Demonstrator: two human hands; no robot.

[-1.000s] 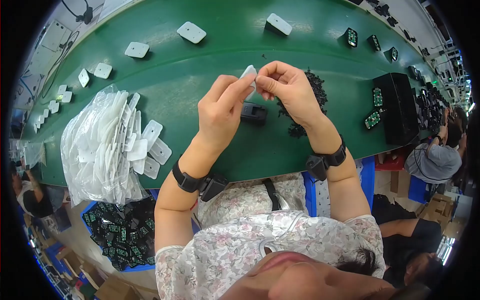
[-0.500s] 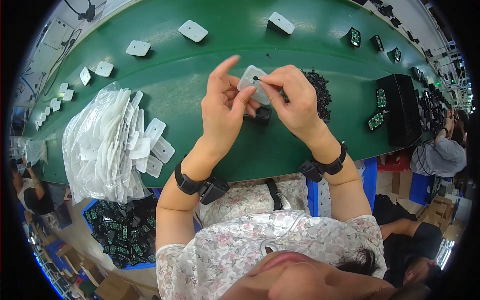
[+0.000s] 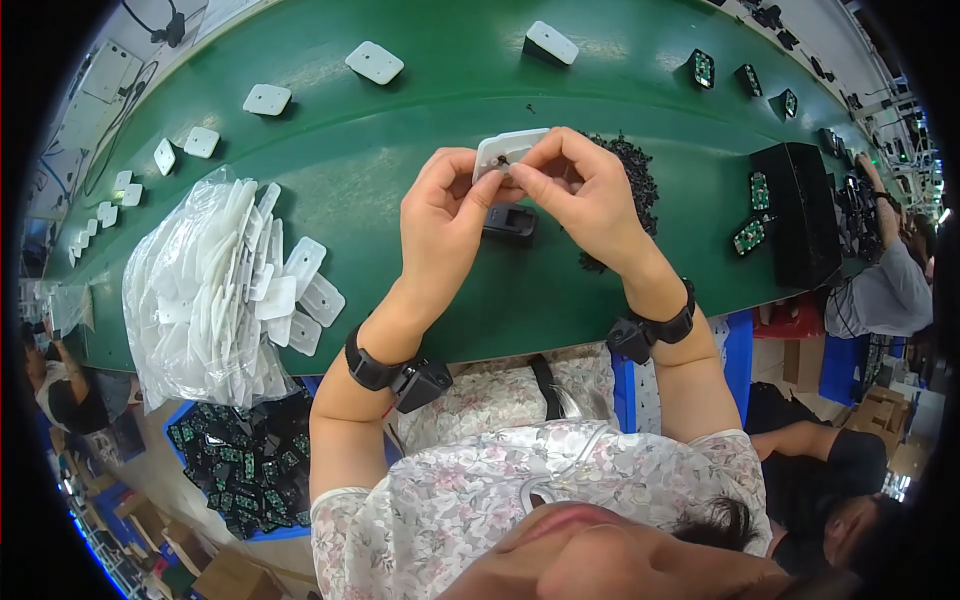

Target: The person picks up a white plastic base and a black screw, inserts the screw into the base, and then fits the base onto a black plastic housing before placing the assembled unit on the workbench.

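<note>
My left hand (image 3: 440, 205) grips a white plastic cover (image 3: 487, 153) by its left side, thumb in front and fingers behind. A small black part (image 3: 502, 159) sits at a hole in the cover, between my two thumbs. My right hand (image 3: 590, 195) is closed on the cover's right side, its thumb tip beside the black part. Its other fingertips are partly hidden behind the cover. Just below my hands, a black housing (image 3: 510, 222) lies on the green table. Beyond my right hand spreads a pile of small black parts (image 3: 638, 172).
At left lies a clear bag of white covers (image 3: 190, 290), with loose covers (image 3: 303, 258) beside it. White-topped units (image 3: 375, 62) line the far side. Circuit-board units (image 3: 703, 69) and a black box (image 3: 800, 215) stand right. A blue bin of boards (image 3: 245, 465) is below left. Other people sit nearby.
The cover has tilted between my hands. My right hand has gone from pinching the black part at the cover's face to gripping the cover's right side. More of the black housing shows.
</note>
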